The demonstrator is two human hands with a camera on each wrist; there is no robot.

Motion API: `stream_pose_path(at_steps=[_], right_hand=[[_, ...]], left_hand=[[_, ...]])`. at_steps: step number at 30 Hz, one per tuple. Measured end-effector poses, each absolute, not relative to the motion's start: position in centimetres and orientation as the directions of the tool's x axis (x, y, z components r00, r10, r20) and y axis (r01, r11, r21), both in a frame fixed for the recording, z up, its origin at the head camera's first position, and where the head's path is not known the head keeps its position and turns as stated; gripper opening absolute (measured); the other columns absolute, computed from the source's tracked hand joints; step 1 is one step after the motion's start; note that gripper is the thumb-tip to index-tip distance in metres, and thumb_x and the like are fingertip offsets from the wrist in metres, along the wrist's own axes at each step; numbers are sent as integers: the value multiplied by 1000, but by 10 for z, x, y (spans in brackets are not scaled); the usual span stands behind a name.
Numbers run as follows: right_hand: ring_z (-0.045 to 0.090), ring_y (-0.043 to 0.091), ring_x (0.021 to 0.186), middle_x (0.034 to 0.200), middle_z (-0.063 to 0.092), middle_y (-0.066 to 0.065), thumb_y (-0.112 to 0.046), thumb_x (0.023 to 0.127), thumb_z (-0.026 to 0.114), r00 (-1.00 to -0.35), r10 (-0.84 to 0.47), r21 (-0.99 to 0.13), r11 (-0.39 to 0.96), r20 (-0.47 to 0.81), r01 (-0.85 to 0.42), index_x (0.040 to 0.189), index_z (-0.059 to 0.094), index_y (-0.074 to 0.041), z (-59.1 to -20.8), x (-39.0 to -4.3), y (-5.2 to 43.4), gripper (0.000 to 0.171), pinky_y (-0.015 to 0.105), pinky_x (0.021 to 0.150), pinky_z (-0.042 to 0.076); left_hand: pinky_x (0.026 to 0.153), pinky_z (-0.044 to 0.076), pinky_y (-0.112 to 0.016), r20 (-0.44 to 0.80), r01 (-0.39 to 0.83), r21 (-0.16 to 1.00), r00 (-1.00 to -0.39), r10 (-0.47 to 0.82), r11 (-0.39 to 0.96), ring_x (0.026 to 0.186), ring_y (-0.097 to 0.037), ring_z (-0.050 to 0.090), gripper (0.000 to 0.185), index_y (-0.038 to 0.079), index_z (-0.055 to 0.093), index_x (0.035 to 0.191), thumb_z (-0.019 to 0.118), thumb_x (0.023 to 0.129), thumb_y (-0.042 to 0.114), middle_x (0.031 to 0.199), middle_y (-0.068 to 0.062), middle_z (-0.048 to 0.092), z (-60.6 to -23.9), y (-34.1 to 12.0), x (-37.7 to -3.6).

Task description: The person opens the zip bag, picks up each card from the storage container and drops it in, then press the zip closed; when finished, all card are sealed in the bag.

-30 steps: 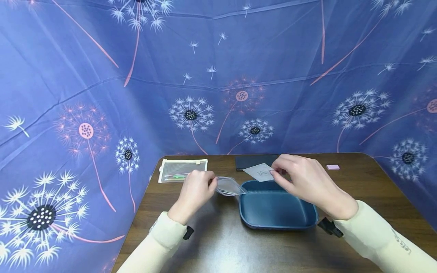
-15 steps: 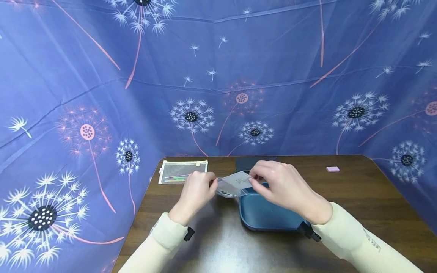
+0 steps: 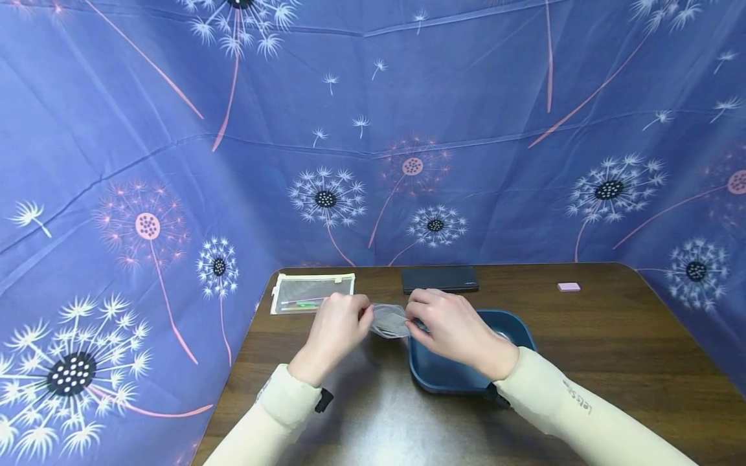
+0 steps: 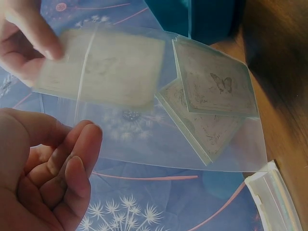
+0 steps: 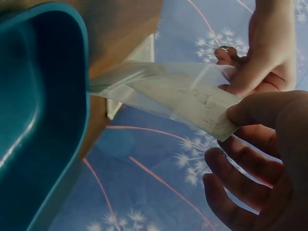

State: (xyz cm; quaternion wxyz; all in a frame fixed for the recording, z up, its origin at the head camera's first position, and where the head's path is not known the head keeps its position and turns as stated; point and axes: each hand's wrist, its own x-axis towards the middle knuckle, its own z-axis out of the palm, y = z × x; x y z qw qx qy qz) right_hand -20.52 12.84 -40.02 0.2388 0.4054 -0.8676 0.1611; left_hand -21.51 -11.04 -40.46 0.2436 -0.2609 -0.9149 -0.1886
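My left hand (image 3: 335, 333) pinches the edge of a clear plastic bag (image 4: 132, 149) near its mouth. Inside the bag, seen in the left wrist view, lie several thin square cards, one with a butterfly print (image 4: 219, 79). Between the thumb and fingers of my right hand (image 3: 457, 330) is another pale card (image 5: 197, 103) with faint print. Much of that card is within the bag's mouth, its near corner still pinched. In the head view the right hand hides this card, and the bag sits by the left end of a dark blue tray (image 3: 449, 375).
A mesh zip pouch (image 3: 315, 285) with pens inside lies at the back left of the wooden table (image 3: 594, 362). Behind the tray is a flat black case (image 3: 440, 279). A small pink block (image 3: 568, 287) lies at the back right. Patterned cloth surrounds the table.
My right hand has moved left from above the tray to the bag, bringing the card into its mouth. The left hand has stayed in place with the bag.
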Motion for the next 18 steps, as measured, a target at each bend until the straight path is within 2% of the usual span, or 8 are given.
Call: stream_pose_path(at_steps=[4, 9, 18], right_hand=[[59, 14, 78, 99, 63, -3, -15, 89, 79, -574, -636, -80, 632, 516, -771, 87, 74, -18, -405, -211, 123, 6, 30, 59, 51], [62, 14, 80, 101, 66, -2, -15, 89, 79, -585, -650, -85, 631, 485, -771, 87, 75, -18, -408, -218, 116, 6, 30, 61, 52], [61, 15, 80, 100, 68, -3, -11, 87, 77, -537, -644, -50, 614, 545, -788, 82, 73, -17, -401, -219, 113, 9, 31, 61, 52]], left_hand=[[48, 37, -27, 547, 575, 218, -741, 389, 789, 46, -4, 41, 26, 18, 65, 67, 72, 90, 7, 52, 13, 45, -405, -111, -215], [48, 36, -26, 549, 583, 211, -735, 399, 784, 47, -4, 41, 27, 18, 64, 66, 72, 89, 6, 52, 12, 44, -405, -111, -215], [47, 33, -24, 544, 589, 217, -735, 405, 778, 46, -4, 38, 29, 18, 62, 65, 70, 90, 6, 52, 12, 42, -404, -111, -214]])
